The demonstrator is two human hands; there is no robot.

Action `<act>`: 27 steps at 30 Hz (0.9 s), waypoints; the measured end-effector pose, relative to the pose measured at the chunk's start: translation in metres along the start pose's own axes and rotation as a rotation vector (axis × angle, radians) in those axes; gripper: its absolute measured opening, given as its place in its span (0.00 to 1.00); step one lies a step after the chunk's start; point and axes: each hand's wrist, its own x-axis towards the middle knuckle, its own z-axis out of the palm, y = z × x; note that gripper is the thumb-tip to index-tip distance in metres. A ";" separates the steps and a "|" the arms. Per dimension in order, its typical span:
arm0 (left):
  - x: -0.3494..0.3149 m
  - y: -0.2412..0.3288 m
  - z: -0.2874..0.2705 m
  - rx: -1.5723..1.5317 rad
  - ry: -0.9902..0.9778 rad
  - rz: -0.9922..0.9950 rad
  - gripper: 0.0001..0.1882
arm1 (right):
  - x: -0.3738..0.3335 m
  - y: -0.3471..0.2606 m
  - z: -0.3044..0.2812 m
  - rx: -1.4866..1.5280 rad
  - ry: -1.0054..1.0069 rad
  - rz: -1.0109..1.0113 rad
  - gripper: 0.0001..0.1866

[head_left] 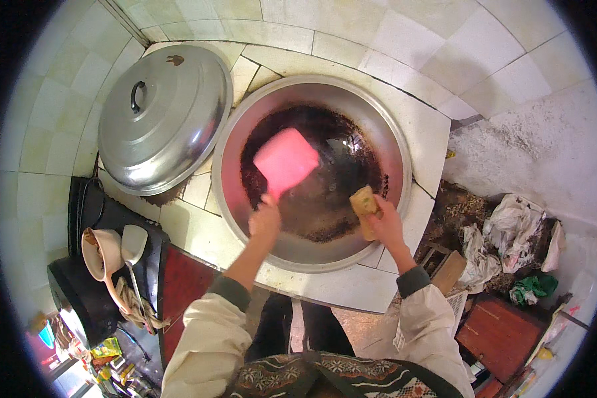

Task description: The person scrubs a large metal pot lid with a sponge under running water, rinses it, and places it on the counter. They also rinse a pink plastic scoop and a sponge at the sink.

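My left hand (265,220) is closed around the handle of a pink plastic scoop (285,159), which is held over the left part of a large wok (236,129). In my right hand (386,224) is a yellowish-tan scrubbing pad (363,201), over the wok's right side near the rim. Whether the pad touches the metal I cannot tell. The wok is sunk into a tiled stove top (351,286). Its upper wall is silvery, while the bottom is dark and brown-stained, with a wet-looking glare.
A big domed metal lid (159,126) leans at the left against the tiled wall. Below it, a pale ladle-like pot (101,255) and a spatula (134,244) rest on a black surface. White plastic sacks (511,229) and a dark red board (501,335) lie at the right.
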 end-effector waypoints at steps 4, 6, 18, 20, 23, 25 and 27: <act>-0.049 0.052 0.053 -0.573 -0.328 0.090 0.15 | 0.029 0.000 -0.041 -0.126 0.141 0.020 0.29; -0.056 0.061 0.053 -1.065 -0.583 -0.023 0.14 | 0.054 -0.010 -0.056 -0.342 0.140 -0.076 0.27; -0.237 -0.083 -0.145 -1.813 -0.658 -0.599 0.22 | 0.027 -0.048 0.160 0.323 -0.492 -0.377 0.24; -0.277 -0.109 -0.136 -1.860 -0.585 -0.723 0.22 | 0.090 -0.027 0.156 0.026 -0.258 -0.242 0.25; -0.333 -0.133 -0.111 -1.931 -0.527 -0.915 0.23 | 0.168 -0.053 0.090 -0.367 0.047 -0.081 0.34; -0.357 -0.138 -0.091 -1.909 -0.524 -1.058 0.21 | 0.194 -0.040 0.082 -0.455 0.220 -0.114 0.39; -0.381 -0.141 -0.057 -1.935 -0.493 -1.092 0.20 | 0.188 -0.047 0.105 -0.497 0.024 -0.114 0.40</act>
